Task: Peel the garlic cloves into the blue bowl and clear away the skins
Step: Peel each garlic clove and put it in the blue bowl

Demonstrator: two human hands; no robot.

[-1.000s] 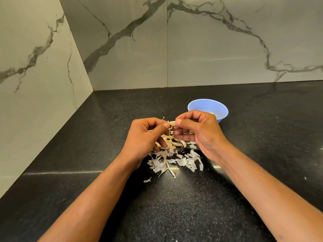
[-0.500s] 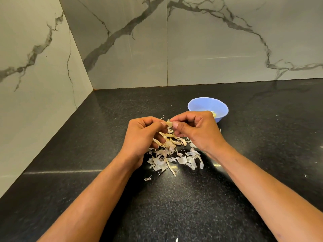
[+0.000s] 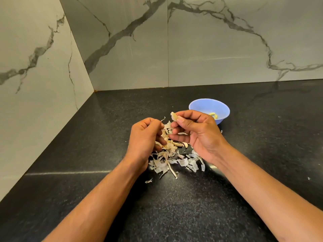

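Two hands are working above the pile of dry white garlic skins (image 3: 172, 159) on the black countertop (image 3: 87, 140). The right hand (image 3: 195, 133) is pinching a pale garlic clove (image 3: 174, 117); the left hand (image 3: 146, 137) is pinching a loose skin strip (image 3: 162, 120). The round blue plastic bowl (image 3: 201, 106) is sitting at two o'clock, holding peeled cloves. I judge it best to strip the skin fully before dropping the clove.

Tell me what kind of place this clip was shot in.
Most likely a home kitchen counter corner: a dark speckled stone countertop meets marble-look wall tiles, and garlic skins lie piled by a blue bowl holding peeled cloves.
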